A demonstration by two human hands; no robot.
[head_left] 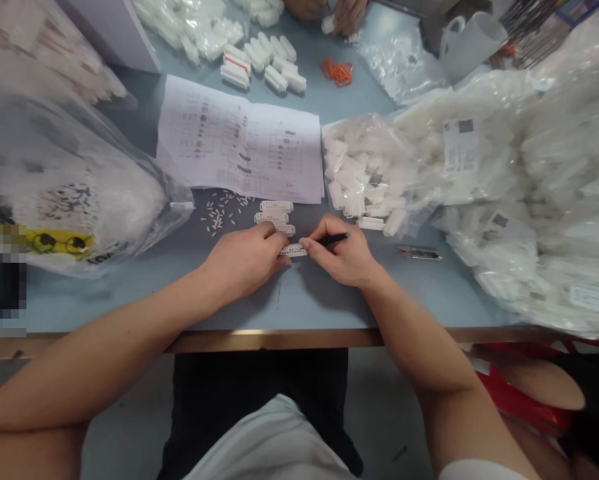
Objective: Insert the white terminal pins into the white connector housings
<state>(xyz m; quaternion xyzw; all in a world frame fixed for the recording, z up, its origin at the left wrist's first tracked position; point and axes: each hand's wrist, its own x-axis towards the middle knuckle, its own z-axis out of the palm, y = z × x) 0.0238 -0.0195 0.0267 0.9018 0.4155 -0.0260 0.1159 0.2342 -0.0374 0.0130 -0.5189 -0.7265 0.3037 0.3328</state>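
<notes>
My left hand (244, 259) is closed on the left end of a slim white plastic piece (295, 250) with a row of small dark holes or marks, held low over the table. My right hand (348, 257) pinches a thin black pen-like tool (338, 237), its fingertips at the right end of that piece. Whether the tool's tip touches it is hidden by my fingers. Just beyond my left fingers lie several similar white pieces (274, 217) in a stack of rows. Tiny pale pins (219, 219) are scattered to their left.
Printed instruction sheets (239, 143) lie ahead. Bags of white parts (364, 167) crowd the right, and a large clear bag (104, 200) stands left. Thread snips (419, 253) rest right of my hand. Across the table are orange clips (338, 71), white blocks (275, 79) and another person's hands (349, 15).
</notes>
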